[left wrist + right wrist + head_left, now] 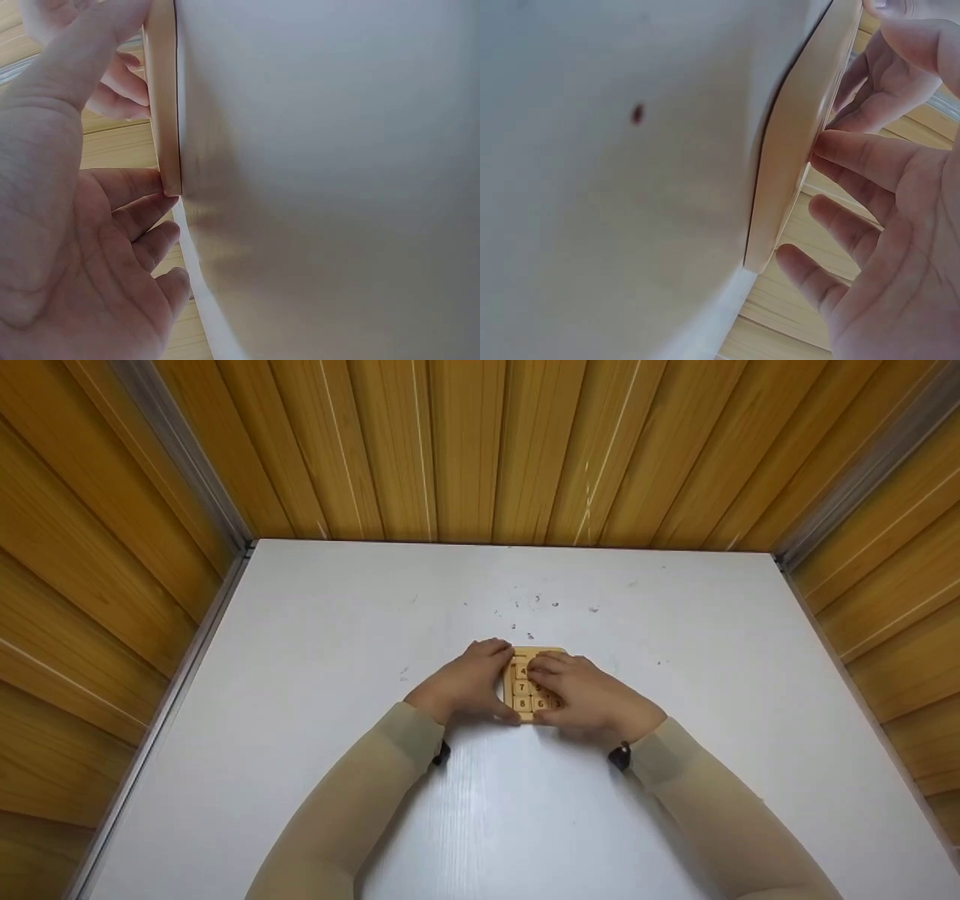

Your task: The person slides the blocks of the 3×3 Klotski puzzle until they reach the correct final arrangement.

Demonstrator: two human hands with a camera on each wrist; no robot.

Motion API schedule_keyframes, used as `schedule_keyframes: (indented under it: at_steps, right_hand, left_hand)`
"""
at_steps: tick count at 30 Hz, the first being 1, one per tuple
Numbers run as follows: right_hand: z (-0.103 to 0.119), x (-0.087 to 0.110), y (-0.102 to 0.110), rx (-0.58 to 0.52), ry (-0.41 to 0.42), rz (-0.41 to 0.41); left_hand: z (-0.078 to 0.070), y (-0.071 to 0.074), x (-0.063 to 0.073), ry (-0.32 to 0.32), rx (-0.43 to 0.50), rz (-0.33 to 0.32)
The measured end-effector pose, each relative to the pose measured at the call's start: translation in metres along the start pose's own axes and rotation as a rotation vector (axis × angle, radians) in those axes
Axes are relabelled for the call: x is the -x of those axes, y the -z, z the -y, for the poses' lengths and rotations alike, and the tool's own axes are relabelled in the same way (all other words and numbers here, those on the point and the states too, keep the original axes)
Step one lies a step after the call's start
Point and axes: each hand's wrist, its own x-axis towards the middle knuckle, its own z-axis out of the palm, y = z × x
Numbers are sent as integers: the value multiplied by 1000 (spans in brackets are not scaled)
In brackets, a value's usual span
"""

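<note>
A wooden number slide puzzle (520, 679) lies on the white table, its numbered tiles partly covered by fingers. My left hand (471, 679) holds the frame at its left side, thumb at the near corner and fingertips at the far corner. In the left wrist view, the thumb and forefinger of that hand (90, 217) span the puzzle's pale side (161, 97). Over the right part of the tiles lies my right hand (589, 695), its thumb at the near edge. Its fingers (862, 161) look spread and fairly straight in the right wrist view, the forefinger touching the puzzle's top.
The white table (360, 607) has small dark scuff marks beyond the puzzle. Yellow wood-slat walls (465, 450) stand behind it and on both sides, with grey metal posts (187, 442) at the corners. Dark bands (620, 756) show at the wrists.
</note>
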Motion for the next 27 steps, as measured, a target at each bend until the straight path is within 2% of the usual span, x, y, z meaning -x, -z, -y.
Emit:
schedule_keyframes:
  at_steps: [16,23,27]
  right_hand:
    - [0,-4,-5,-45,-8,20]
    - [-10,2,-1,-66,10,-16]
    - [-15,9,3,-84,-17,-34]
  left_hand:
    - [3,-1,3,10,7,11]
    - [1,0,0,3,-9,8]
    - [0,0,-1,7,-18,2]
